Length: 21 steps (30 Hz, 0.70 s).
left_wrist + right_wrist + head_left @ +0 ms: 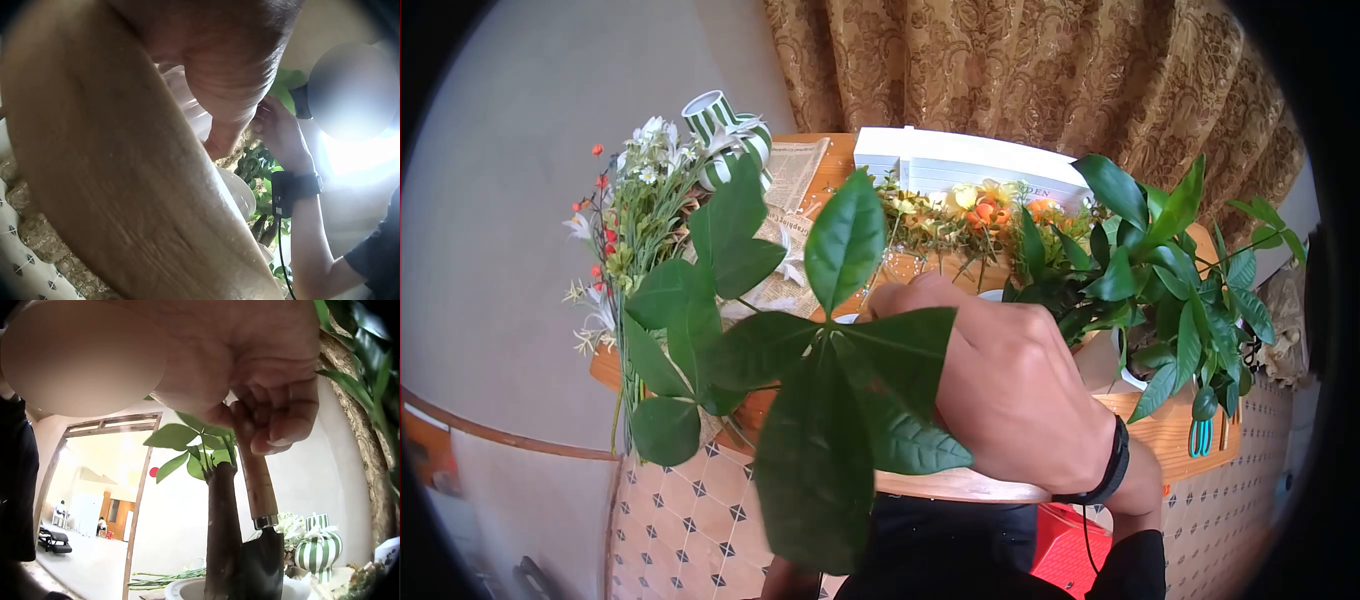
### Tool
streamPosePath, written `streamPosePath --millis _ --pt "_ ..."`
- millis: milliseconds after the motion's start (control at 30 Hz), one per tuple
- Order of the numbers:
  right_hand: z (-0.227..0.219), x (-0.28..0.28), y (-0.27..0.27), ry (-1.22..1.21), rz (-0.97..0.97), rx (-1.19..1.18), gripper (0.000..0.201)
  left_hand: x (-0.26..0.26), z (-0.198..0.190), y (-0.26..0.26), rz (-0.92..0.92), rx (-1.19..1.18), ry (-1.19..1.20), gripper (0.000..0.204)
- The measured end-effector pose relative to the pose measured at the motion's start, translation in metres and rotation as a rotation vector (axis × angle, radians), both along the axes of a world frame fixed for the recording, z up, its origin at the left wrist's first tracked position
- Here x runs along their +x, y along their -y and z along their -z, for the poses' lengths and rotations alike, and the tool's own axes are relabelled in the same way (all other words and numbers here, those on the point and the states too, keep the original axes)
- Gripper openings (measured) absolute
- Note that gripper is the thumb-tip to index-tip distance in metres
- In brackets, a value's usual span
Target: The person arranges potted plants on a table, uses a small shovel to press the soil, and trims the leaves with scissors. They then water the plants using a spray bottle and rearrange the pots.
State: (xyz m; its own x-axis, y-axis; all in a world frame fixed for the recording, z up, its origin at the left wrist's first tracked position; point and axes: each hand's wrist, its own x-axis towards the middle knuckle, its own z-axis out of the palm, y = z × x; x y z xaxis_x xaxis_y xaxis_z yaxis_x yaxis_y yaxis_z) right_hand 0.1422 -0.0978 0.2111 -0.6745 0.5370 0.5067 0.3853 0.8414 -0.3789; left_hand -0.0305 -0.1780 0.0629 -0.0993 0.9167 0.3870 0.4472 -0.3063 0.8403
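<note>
My right hand reaches in behind the big green leaves of a small tree. In the right wrist view this hand grips the wooden handle of a small trowel. Its dark blade points down beside the brown trunk, into a white pot. My left hand is close to the lens, by the white pot and the wooden table edge. How its fingers lie is blurred. In the head view the leaves hide it.
On the wooden table lie a bunch of white and red flowers, a green striped vase, a white box and orange blooms. A leafy potted plant stands right. Gold curtains hang behind.
</note>
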Motion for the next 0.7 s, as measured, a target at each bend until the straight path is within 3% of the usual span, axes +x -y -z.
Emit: streamPosePath --millis 167,367,533,700 --pt "-0.001 0.003 0.001 0.013 0.024 -0.037 0.027 -0.001 0.040 0.013 -0.233 -0.018 0.046 0.109" --pt "0.000 0.004 0.000 0.001 0.029 -0.066 0.034 -0.012 0.056 0.017 -0.228 -0.156 -0.040 0.117" --pt "-0.003 0.006 0.001 0.103 0.052 -0.120 0.039 -0.012 0.053 0.016 -0.167 -0.235 0.110 0.103" --pt "-0.004 0.007 0.000 0.004 0.061 -0.121 0.039 -0.006 0.046 0.013 -0.159 -0.180 0.117 0.092"
